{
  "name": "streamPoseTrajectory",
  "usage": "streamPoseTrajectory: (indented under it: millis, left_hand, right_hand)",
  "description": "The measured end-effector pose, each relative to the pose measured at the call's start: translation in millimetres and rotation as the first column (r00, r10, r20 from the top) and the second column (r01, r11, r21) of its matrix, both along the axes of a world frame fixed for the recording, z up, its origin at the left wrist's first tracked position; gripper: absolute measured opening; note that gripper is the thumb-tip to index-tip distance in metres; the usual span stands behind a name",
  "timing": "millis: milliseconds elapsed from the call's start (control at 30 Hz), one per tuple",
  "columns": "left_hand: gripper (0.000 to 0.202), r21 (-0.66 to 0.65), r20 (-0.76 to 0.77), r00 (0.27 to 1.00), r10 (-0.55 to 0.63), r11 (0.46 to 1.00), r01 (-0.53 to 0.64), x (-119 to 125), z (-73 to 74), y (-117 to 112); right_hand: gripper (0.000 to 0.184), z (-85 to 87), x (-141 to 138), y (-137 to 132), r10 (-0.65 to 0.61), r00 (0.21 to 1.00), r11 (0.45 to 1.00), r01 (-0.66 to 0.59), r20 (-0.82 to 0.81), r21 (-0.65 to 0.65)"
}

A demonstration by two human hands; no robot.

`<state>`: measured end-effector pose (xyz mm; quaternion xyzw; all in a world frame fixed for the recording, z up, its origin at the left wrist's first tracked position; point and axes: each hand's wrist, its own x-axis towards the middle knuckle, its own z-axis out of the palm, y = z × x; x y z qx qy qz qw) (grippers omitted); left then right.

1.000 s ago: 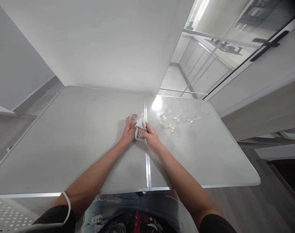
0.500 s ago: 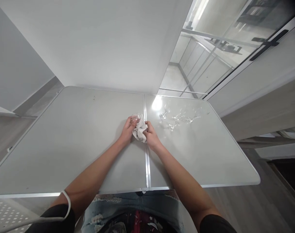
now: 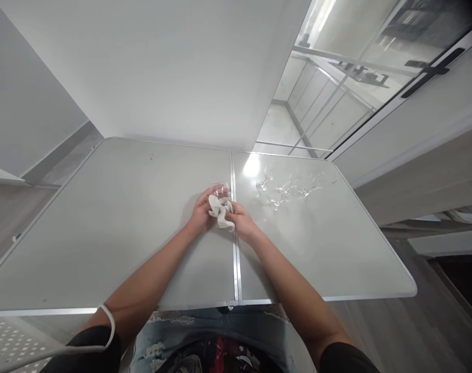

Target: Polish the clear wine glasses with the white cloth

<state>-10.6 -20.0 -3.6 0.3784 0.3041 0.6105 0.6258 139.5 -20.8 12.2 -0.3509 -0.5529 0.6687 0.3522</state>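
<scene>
Both my hands meet above the middle seam of a pale grey folding table (image 3: 123,223). My left hand (image 3: 202,210) is wrapped round a clear glass (image 3: 220,191), whose rim shows above the fingers. My right hand (image 3: 240,220) is closed on a crumpled white cloth (image 3: 221,213) and presses it against the glass. The lower part of the glass is hidden by the cloth and fingers.
Several clear stemmed glasses (image 3: 286,190) stand on the right half of the table, one (image 3: 262,184) nearest the seam. A white wall (image 3: 161,67) runs behind the table, a glass-fronted cabinet (image 3: 356,67) at the back right. The table's near edge (image 3: 321,299) is close to my body.
The cloth has been bunched and shifted round the glass. My right hand moved slightly down and left, and my left hand turned the glass a little. The other glasses stayed put.
</scene>
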Motion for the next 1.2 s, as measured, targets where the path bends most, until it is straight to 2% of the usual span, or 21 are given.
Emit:
streamPoseTrajectory:
  millis: [67,133,167,233,300,333,400,467,533,600,633,700,767,800,867,933,1000,1033,1100,1167,1200]
  left_hand:
    - [0.060,-0.020,0.019,0.997,-0.069,0.997,0.070,-1.4,1.2,0.4]
    - [0.061,-0.019,0.016,0.998,-0.067,0.998,0.068,-0.1,-0.5,1.1]
    - [0.061,-0.004,0.002,1.000,-0.028,1.000,0.028,1.4,-2.5,1.7]
    - [0.058,0.054,-0.036,0.996,0.083,0.995,-0.081,4.8,-7.8,3.1]
    - [0.057,0.103,-0.058,0.987,0.152,0.984,-0.146,6.6,-12.2,4.4]
    - [0.057,0.103,-0.051,0.987,0.155,0.983,-0.149,6.4,-13.3,4.8]
    - [0.055,0.049,-0.007,0.995,0.097,0.994,-0.097,3.6,-12.3,4.8]
    - [0.056,-0.016,0.045,0.999,-0.009,1.000,0.010,-0.8,-8.4,4.1]
    - [0.062,-0.042,0.081,0.991,-0.104,0.993,0.108,-4.1,-4.2,3.5]
    - [0.066,-0.041,0.092,0.986,-0.142,0.988,0.146,-4.3,-2.6,3.6]
    - [0.065,-0.035,0.089,0.988,-0.123,0.991,0.127,-3.3,-3.2,4.0]
    - [0.062,-0.017,0.061,0.997,-0.040,0.999,0.042,0.0,-6.2,5.5]
    - [0.059,-0.007,0.034,0.998,0.047,0.999,-0.047,2.5,-9.7,7.2]
    - [0.057,-0.016,0.031,0.997,0.070,0.997,-0.069,2.7,-10.6,7.8]
    - [0.054,-0.063,0.043,0.998,0.037,0.997,-0.034,0.8,-9.8,8.2]
    - [0.054,-0.109,0.080,0.995,-0.056,0.992,0.065,-3.2,-5.8,7.5]
    - [0.060,-0.112,0.122,0.980,-0.160,0.978,0.173,-7.5,-0.5,6.2]
    - [0.063,-0.102,0.141,0.970,-0.195,0.972,0.211,-9.0,1.8,5.6]
    - [0.065,-0.080,0.164,0.961,-0.223,0.968,0.239,-10.4,5.0,4.7]
    - [0.061,-0.069,0.164,0.961,-0.220,0.970,0.234,-9.3,5.5,4.4]
    - [0.060,-0.066,0.159,0.965,-0.209,0.973,0.222,-8.0,4.7,4.4]
  right_hand:
    - [0.031,1.6,1.2,1.1,0.116,0.980,0.982,-0.138,-0.161,-0.130]
    - [0.030,1.5,1.4,1.4,0.128,0.978,0.979,-0.151,-0.167,-0.136]
    - [0.028,0.9,1.1,1.1,0.091,0.991,0.991,-0.100,-0.097,-0.092]
    - [0.021,-1.0,-0.5,0.0,-0.077,0.986,0.994,0.065,0.150,0.086]
    - [0.016,-2.5,-2.5,-1.1,-0.277,0.891,0.941,0.176,0.360,0.288]
    - [0.016,-2.8,-3.2,-1.3,-0.321,0.860,0.924,0.191,0.397,0.332]
    - [0.017,-2.3,-2.9,-0.9,-0.236,0.917,0.956,0.160,0.320,0.246]
    - [0.022,-0.6,-0.2,0.4,-0.023,0.996,0.999,0.021,0.091,0.025]
    - [0.025,1.5,3.6,1.4,0.125,0.986,0.981,-0.139,-0.108,-0.133]
    - [0.025,2.5,5.8,1.4,0.148,0.982,0.975,-0.165,-0.117,-0.146]
    - [0.023,2.4,5.8,1.0,0.098,0.994,0.990,-0.102,-0.042,-0.097]
    - [0.019,0.3,3.5,0.0,-0.116,0.975,0.991,0.101,0.191,0.089]
    - [0.017,-3.0,0.1,-0.6,-0.323,0.879,0.933,0.234,0.349,0.273]
    - [0.017,-4.7,-1.2,-0.6,-0.348,0.863,0.922,0.245,0.365,0.301]
    - [0.020,-6.5,-1.9,0.4,-0.233,0.934,0.964,0.185,0.269,0.192]
    - [0.026,-6.0,0.1,1.7,-0.030,0.998,1.000,0.031,0.050,-0.002]
    - [0.031,-4.0,2.8,2.6,0.099,0.988,0.986,-0.113,-0.116,-0.123]
    - [0.031,-3.0,3.7,2.6,0.136,0.981,0.977,-0.156,-0.142,-0.143]
    - [0.030,-1.9,3.3,1.9,0.113,0.991,0.987,-0.121,-0.077,-0.102]
    - [0.027,-2.3,0.5,-0.1,-0.032,0.993,0.997,0.024,0.117,0.069]
    - [0.026,-2.8,-1.2,-1.4,-0.136,0.964,0.977,0.093,0.229,0.192]
